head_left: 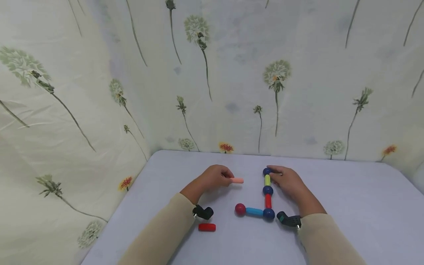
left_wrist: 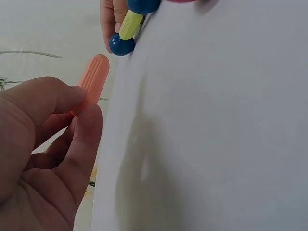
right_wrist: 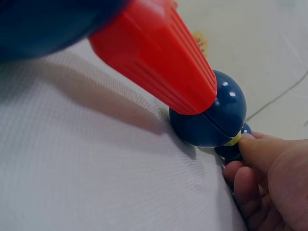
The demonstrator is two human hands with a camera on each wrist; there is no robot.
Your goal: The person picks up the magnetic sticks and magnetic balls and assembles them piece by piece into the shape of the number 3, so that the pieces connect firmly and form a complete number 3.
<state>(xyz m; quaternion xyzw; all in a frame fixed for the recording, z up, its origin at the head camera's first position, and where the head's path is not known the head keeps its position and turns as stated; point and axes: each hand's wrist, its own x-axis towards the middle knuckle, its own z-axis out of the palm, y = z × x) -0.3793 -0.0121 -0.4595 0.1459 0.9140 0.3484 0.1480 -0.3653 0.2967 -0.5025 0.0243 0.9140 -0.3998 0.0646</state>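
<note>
My left hand pinches an orange ribbed rod between thumb and fingers, held off the table to the left of a joined chain. That chain runs from a dark blue ball at the far end through a yellow-green rod, a second blue ball and a red rod to a corner blue ball. From the corner a light blue rod leads left to a dark red ball. My right hand grips the chain's far end around the yellow-green rod and far ball.
A loose red rod lies on the white table beside my left forearm. Behind the table hangs a flowered cloth, which also covers the left side. A small black camera sits on each wrist.
</note>
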